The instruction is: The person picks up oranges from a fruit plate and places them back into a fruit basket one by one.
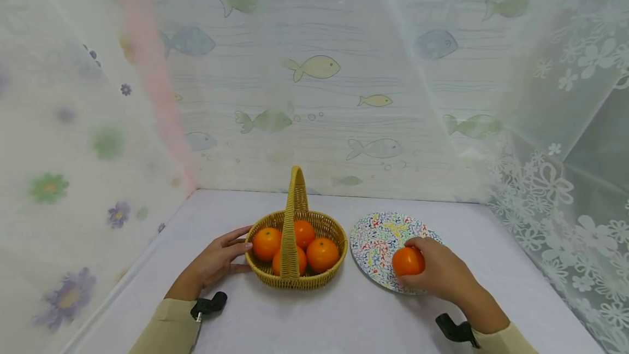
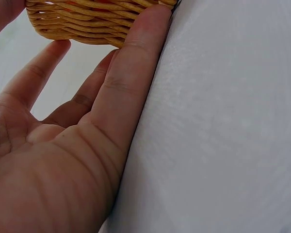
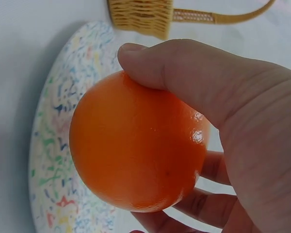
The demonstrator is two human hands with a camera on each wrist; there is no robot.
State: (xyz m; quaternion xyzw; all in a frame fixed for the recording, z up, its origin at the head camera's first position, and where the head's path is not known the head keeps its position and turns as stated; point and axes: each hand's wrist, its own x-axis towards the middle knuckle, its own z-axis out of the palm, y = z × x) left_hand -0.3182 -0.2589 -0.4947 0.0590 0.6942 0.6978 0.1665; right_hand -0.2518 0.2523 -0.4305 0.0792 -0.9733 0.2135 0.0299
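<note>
My right hand [image 1: 439, 269] holds an orange [image 3: 136, 145] over the right part of a round plate [image 1: 373, 245] with a multicoloured squiggle pattern. In the right wrist view the thumb lies over one side of the fruit and the fingers pass behind it. To the left stands a yellow woven basket [image 1: 314, 283] with a tall arched handle and several oranges [image 1: 322, 255] inside. At its left side is my left hand [image 1: 218, 261], fingers spread and mostly straight. Those fingertips touch the wicker wall [image 2: 82, 22] in the left wrist view.
Both the plate and the basket are on a white-covered table [image 1: 324, 321]. A fish-print curtain [image 1: 314, 97] hangs behind it, with a flowered curtain [image 1: 73, 206] at the left and a lace-patterned sheer curtain [image 1: 565, 223] at the right.
</note>
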